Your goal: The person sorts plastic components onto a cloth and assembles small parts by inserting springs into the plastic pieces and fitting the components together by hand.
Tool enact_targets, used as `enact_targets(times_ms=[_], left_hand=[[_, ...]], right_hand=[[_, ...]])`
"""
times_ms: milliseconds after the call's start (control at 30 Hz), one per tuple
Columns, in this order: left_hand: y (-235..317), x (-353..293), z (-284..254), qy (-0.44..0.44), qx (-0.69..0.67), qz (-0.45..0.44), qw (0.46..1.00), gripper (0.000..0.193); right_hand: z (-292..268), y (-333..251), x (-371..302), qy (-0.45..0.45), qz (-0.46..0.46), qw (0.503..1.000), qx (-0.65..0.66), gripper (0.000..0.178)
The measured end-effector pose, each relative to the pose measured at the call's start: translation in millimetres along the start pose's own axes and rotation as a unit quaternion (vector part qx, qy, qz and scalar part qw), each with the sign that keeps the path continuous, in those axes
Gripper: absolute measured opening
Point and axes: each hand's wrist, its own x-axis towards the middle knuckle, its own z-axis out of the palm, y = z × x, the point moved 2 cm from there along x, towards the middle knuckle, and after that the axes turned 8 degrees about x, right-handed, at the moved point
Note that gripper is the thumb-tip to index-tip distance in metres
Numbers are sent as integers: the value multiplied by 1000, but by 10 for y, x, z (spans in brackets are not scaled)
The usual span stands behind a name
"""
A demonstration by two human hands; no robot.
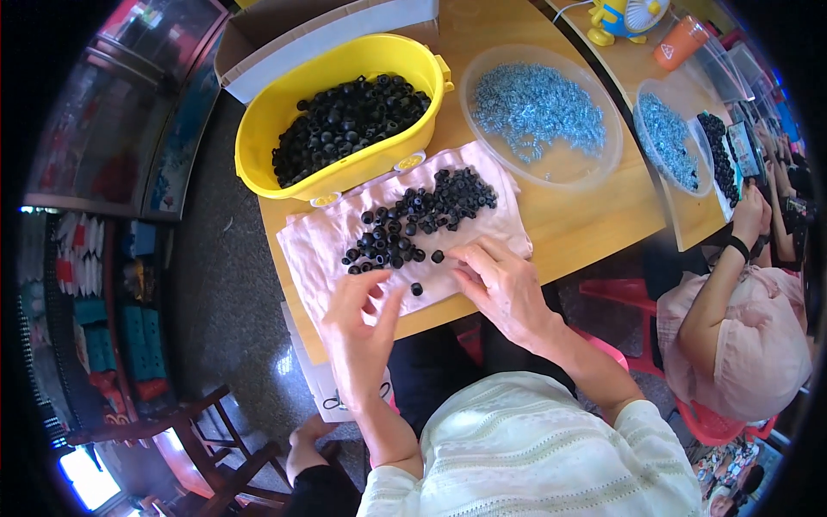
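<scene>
Small round black plastic caps (392,233) lie in a loose heap on a pink cloth (314,254) at the table's near edge. Two lie apart from it: one black cap (417,289) between my hands, another black cap (438,256) just off my right fingertips. My left hand (357,332) hovers at the cloth's near edge, thumb and fingers apart, with nothing visible in it. Over the cloth's right side is my right hand (508,289), its index finger stretched toward the nearby cap and a gap between finger and thumb.
Behind the cloth stands a yellow tub (258,129) full of black caps, beside a cardboard box (327,43). A clear round tray (551,178) of small light-blue transparent pieces sits right. Another person (732,336) sits at a second table with a similar tray (644,129).
</scene>
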Motion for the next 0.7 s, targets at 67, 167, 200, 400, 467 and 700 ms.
enact_targets(times_ms=[67, 167, 200, 400, 467, 700], left_hand=[[41, -43, 33, -21, 16, -2, 1000, 29], [24, -53, 132, -49, 37, 5, 998, 26], [2, -51, 170, -64, 31, 19, 997, 24], [-66, -54, 297, -59, -15, 15, 998, 20], [-113, -44, 281, -46, -46, -27, 998, 19], [-138, -6, 285, -19, -275, -54, 960, 20]], right_hand=[[15, -7, 20, 6, -1, 1000, 6, 17], [30, 5, 93, 8, -30, 999, -13, 18], [55, 9, 100, 2, -54, 998, -36, 18], [181, -29, 114, 1, -58, 998, -38, 19], [146, 1, 93, -1, -50, 999, -8, 18], [-838, -142, 250, 67, 83, 965, 241, 17]])
